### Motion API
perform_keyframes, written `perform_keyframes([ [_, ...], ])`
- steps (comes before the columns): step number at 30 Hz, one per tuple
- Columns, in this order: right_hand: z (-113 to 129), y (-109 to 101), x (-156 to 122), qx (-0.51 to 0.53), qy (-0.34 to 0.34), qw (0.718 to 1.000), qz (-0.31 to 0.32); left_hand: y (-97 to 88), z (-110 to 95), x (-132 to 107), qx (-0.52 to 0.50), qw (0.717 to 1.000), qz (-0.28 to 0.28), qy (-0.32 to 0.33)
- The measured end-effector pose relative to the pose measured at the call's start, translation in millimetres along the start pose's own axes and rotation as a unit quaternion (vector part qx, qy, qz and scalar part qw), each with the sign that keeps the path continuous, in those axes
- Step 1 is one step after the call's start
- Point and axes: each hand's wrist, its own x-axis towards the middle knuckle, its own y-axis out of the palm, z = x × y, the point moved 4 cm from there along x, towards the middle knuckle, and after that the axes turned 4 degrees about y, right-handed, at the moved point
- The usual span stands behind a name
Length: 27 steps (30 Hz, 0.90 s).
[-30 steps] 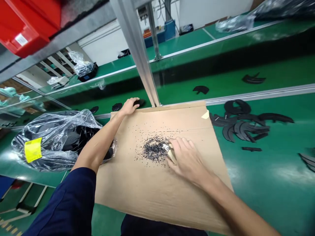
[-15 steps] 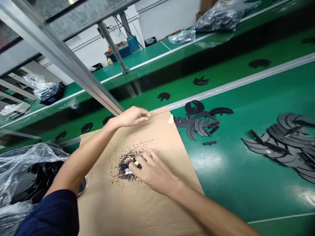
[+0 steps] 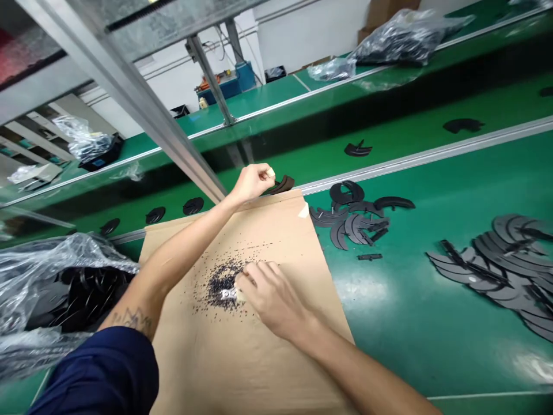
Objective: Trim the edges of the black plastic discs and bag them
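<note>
My left hand reaches over the far edge of the cardboard, its fingers pinched at a black curved part by the metal rail. A pale finger cover shows on one fingertip. My right hand is low over the cardboard with curled fingers, closed on the end of a small whitish plate with round marks. The fingers partly hide this plate. Around it lies a scattered heap of tiny black pieces.
Beneath my hands is a brown cardboard sheet. More black curved parts lie to its right, with a larger stack farther right. A plastic bag of black parts sits at left. An aluminium post slants past the left arm.
My left hand has moved farther out, from above the cardboard to the black curved part, which has shifted slightly. My right hand stays by the heap; more of the whitish plate shows.
</note>
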Motion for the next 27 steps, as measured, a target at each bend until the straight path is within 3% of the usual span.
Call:
perform_keyframes([
  [4,-2.8,-13.7,0.0,0.090,0.057,0.983,-0.148,-59.2,7.2,-89.0,-0.172,0.984,-0.019,0.036],
  [7,-4.0,-17.1,1.9,0.163,0.085,0.964,-0.189,-77.2,2.7,-166.6,-0.235,0.972,-0.014,0.020],
  [9,-3.5,-14.5,6.4,0.216,0.095,0.956,-0.171,-74.6,-1.9,-210.9,-0.254,0.967,0.006,-0.002],
  [13,-2.8,2.0,18.2,0.317,0.146,0.936,-0.052,-75.2,6.2,-273.2,-0.214,0.974,0.077,-0.006],
  [16,-3.6,10.1,22.7,0.336,0.175,0.925,-0.016,-105.3,37.5,-309.0,0.061,0.989,0.127,-0.043],
  [19,-7.7,13.2,24.3,0.343,0.205,0.917,-0.020,-149.3,77.5,-335.7,0.353,0.912,0.125,-0.168],
  [20,-9.5,14.0,24.7,0.344,0.217,0.913,-0.024,-160.4,88.1,-341.4,0.396,0.887,0.123,-0.204],
  [22,-12.9,15.8,25.1,0.347,0.243,0.906,-0.030,-173.5,103.7,-347.7,0.420,0.865,0.120,-0.247],
  [27,-17.9,20.0,23.8,0.369,0.282,0.885,-0.039,-185.4,116.6,-347.9,0.401,0.870,0.099,-0.268],
])
